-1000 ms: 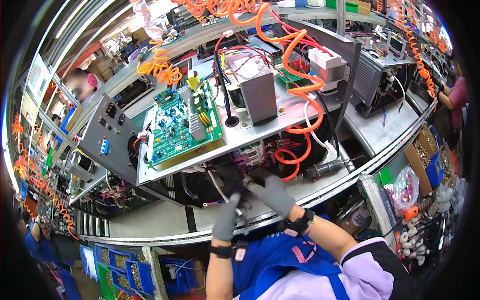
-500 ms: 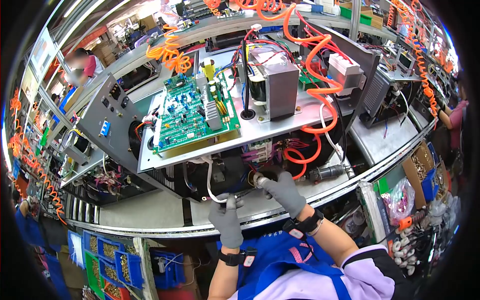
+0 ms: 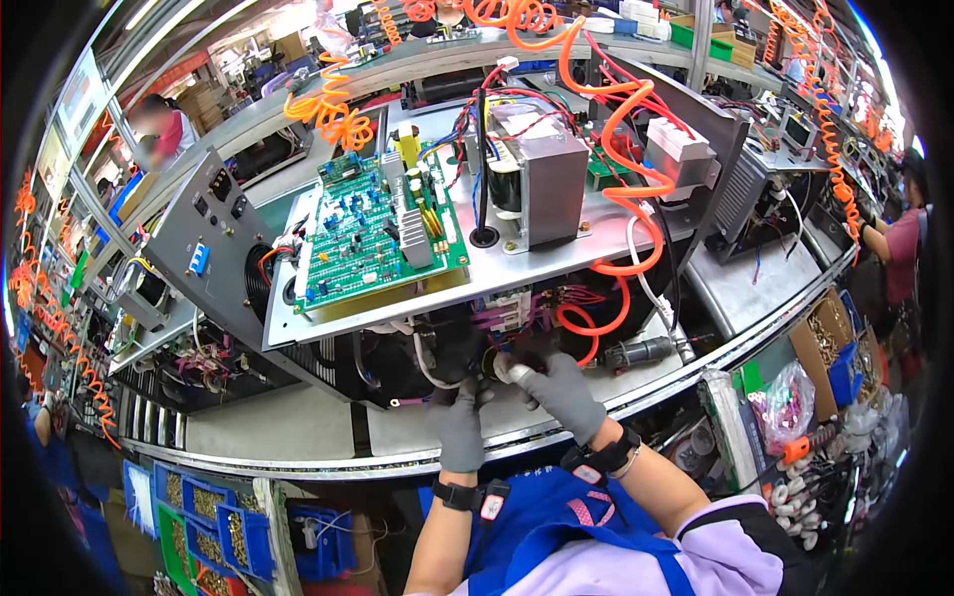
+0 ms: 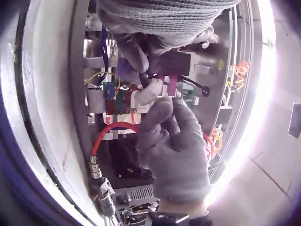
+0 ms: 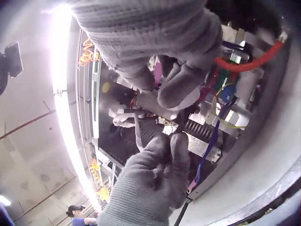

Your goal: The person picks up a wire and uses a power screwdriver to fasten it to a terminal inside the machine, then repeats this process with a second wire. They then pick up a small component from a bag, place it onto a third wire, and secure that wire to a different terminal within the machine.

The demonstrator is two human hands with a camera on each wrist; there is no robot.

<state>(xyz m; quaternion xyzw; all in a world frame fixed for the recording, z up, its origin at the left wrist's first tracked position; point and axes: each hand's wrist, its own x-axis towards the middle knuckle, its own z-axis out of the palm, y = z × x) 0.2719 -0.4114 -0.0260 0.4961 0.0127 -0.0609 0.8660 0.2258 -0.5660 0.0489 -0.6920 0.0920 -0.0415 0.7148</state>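
In the head view the gloved left hand (image 3: 459, 432) is at the front opening of a metal chassis, pinching a white cable (image 3: 425, 366) that hangs from inside. The left wrist view shows the gloved right hand (image 4: 176, 155) with bent fingers near purple-sleeved wiring (image 4: 172, 85); what it grips is hidden. In the right wrist view the left hand's fingertips (image 5: 171, 143) meet beside a small metal part (image 5: 167, 127), close below the right hand (image 5: 155, 42). A green circuit board (image 3: 368, 238) and a transformer (image 3: 556, 189) sit on the chassis top plate (image 3: 397, 313) above.
A coiled orange hose (image 3: 636, 204) hangs across the chassis to its right side. Blue bins of small parts (image 3: 238, 541) stand at lower left. At right are an open carton (image 3: 823, 333) and a second unit (image 3: 760, 189). Another person (image 3: 899, 243) stands far right.
The head view has shifted slightly. The left hand came up to the white cable from a lower position and now sits nearer the chassis opening; the right hand stays at the wiring.
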